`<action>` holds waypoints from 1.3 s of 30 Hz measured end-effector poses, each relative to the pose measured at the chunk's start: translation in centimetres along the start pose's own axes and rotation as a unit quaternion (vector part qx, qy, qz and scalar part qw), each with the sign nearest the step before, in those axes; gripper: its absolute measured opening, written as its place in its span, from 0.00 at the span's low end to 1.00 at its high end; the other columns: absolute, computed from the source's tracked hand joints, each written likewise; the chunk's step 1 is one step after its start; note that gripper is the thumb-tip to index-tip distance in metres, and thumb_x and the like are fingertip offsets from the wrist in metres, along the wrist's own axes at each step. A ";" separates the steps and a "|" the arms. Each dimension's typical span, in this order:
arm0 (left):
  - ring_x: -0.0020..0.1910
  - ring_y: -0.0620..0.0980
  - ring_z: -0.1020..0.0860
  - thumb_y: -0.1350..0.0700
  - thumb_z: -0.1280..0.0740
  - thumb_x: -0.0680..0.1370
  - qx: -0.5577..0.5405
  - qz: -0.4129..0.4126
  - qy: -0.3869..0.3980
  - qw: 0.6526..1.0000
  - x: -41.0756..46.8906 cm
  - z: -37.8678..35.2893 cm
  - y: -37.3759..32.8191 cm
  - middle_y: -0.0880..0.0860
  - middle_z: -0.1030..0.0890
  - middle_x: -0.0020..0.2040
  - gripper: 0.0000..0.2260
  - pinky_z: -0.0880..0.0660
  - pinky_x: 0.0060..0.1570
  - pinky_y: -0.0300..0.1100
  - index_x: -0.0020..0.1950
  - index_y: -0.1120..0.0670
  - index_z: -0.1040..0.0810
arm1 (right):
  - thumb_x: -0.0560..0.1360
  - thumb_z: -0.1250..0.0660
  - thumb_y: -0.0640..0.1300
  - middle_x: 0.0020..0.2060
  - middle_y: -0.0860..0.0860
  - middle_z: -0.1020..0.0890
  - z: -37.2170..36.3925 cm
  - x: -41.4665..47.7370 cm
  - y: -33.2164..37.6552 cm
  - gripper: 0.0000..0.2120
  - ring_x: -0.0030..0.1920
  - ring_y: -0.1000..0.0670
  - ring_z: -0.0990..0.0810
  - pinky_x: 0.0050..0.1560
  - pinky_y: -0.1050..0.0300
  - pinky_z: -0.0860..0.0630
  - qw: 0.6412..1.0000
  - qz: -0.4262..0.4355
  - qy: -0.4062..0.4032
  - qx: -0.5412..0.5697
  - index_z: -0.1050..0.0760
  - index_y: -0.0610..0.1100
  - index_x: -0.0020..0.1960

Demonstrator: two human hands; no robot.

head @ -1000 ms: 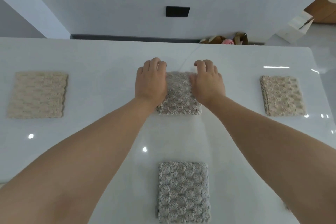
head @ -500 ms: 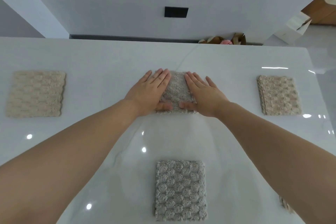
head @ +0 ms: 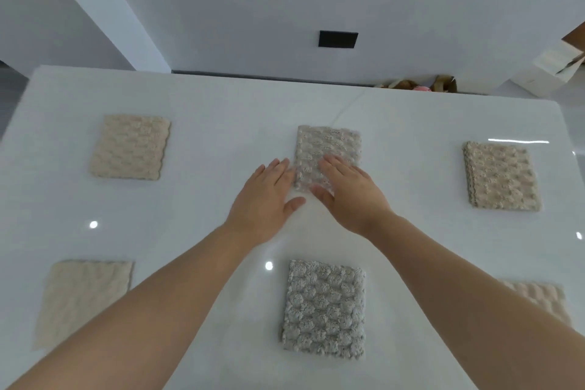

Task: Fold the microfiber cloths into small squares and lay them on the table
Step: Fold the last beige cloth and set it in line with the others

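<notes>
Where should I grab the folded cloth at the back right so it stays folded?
Probably its left edge, coming from the left. The back right cloth lies flat on the table, and stacked layers show along that edge, so a thumb-under, fingers-over pinch there should clamp them together.

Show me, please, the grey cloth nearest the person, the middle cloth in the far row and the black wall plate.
near grey cloth [head: 324, 309], head view, middle of its top face.
far-row middle cloth [head: 329, 144], head view, its uncovered far half.
black wall plate [head: 338, 39], head view, its centre.

Left hand [head: 265, 199] and right hand [head: 352, 196] have slid nearer, mostly off the middle cloth [head: 329, 144]
</notes>
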State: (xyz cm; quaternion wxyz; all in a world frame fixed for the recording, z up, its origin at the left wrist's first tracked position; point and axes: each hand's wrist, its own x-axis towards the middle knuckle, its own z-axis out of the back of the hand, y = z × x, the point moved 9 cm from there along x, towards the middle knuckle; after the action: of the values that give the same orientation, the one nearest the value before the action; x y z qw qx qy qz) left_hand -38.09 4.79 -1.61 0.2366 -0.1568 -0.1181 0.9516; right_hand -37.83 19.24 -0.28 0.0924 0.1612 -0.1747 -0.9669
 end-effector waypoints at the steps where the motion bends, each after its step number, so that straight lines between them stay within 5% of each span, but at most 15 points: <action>1: 0.82 0.51 0.47 0.37 0.52 0.82 -0.003 0.012 -0.017 1.000 -1.3 0.2 0.4 0.55 0.43 0.82 0.34 0.54 0.80 0.45 0.81 0.57 0.42 | 0.84 0.49 0.61 0.81 0.49 0.40 -0.1 -0.4 1.2 0.32 0.81 0.50 0.46 0.80 0.49 0.46 1.000 0.004 -0.008 0.015 0.42 0.44 0.82; 9: 0.76 0.55 0.32 0.42 0.48 0.84 -0.008 0.049 -0.074 0.996 -8.2 2.3 3.5 0.58 0.30 0.76 0.28 0.40 0.77 0.50 0.74 0.59 0.28 | 0.85 0.47 0.56 0.80 0.51 0.39 -1.4 -2.1 9.2 0.27 0.81 0.51 0.43 0.79 0.51 0.45 0.999 0.013 -0.007 0.051 0.40 0.47 0.81; 14: 0.76 0.54 0.32 0.47 0.39 0.84 -0.016 0.045 -0.087 0.995 -11.7 3.2 6.9 0.57 0.30 0.76 0.22 0.41 0.77 0.49 0.74 0.58 0.27 | 0.86 0.46 0.53 0.79 0.50 0.35 -2.9 -2.6 13.0 0.25 0.79 0.51 0.38 0.78 0.52 0.41 0.999 -0.003 -0.009 0.048 0.38 0.46 0.80; 23: 0.76 0.55 0.35 0.51 0.39 0.84 -0.028 -0.040 -0.031 0.998 -19.8 4.9 16.6 0.55 0.33 0.78 0.21 0.41 0.77 0.47 0.75 0.58 0.29 | 0.85 0.45 0.49 0.78 0.51 0.33 -7.5 -4.2 24.6 0.23 0.76 0.49 0.33 0.75 0.53 0.36 0.995 -0.090 -0.031 0.028 0.37 0.46 0.80; 26: 0.63 0.55 0.24 0.56 0.39 0.82 -0.002 -0.060 -0.008 0.998 -23.0 5.2 19.8 0.53 0.23 0.64 0.14 0.28 0.64 0.47 0.65 0.57 0.22 | 0.85 0.46 0.50 0.78 0.51 0.33 -10.1 -5.4 29.5 0.24 0.77 0.49 0.34 0.75 0.52 0.36 0.993 -0.113 -0.013 0.027 0.38 0.47 0.80; 29: 0.53 0.52 0.25 0.63 0.40 0.76 0.069 -0.065 0.040 0.995 -25.2 5.1 22.5 0.50 0.25 0.52 0.10 0.32 0.47 0.42 0.54 0.55 0.23 | 0.85 0.46 0.50 0.78 0.52 0.33 -12.4 -5.8 33.0 0.23 0.76 0.48 0.33 0.73 0.51 0.33 0.991 -0.133 0.011 0.027 0.38 0.48 0.80; 34: 0.57 0.53 0.28 0.68 0.42 0.72 0.066 -0.002 0.075 0.995 -28.0 4.5 27.3 0.51 0.28 0.54 0.11 0.38 0.46 0.43 0.46 0.51 0.34 | 0.85 0.46 0.49 0.75 0.51 0.30 -15.3 -6.5 36.0 0.23 0.73 0.47 0.30 0.69 0.48 0.28 0.981 -0.182 0.040 0.048 0.37 0.49 0.79; 39: 0.58 0.53 0.29 0.67 0.42 0.73 0.051 0.002 0.073 0.996 -28.5 3.6 29.3 0.51 0.28 0.54 0.11 0.36 0.46 0.44 0.47 0.51 0.34 | 0.84 0.45 0.48 0.70 0.50 0.26 -16.6 -6.3 37.4 0.20 0.69 0.45 0.27 0.63 0.47 0.25 0.979 -0.194 0.044 0.042 0.33 0.48 0.75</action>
State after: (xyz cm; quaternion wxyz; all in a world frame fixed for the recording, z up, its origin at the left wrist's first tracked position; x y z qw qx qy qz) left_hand -27.56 -34.87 -0.16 0.2500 -0.2142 -0.0514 0.9429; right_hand -21.64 -18.82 0.50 -0.0958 0.2381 -0.1760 -0.9503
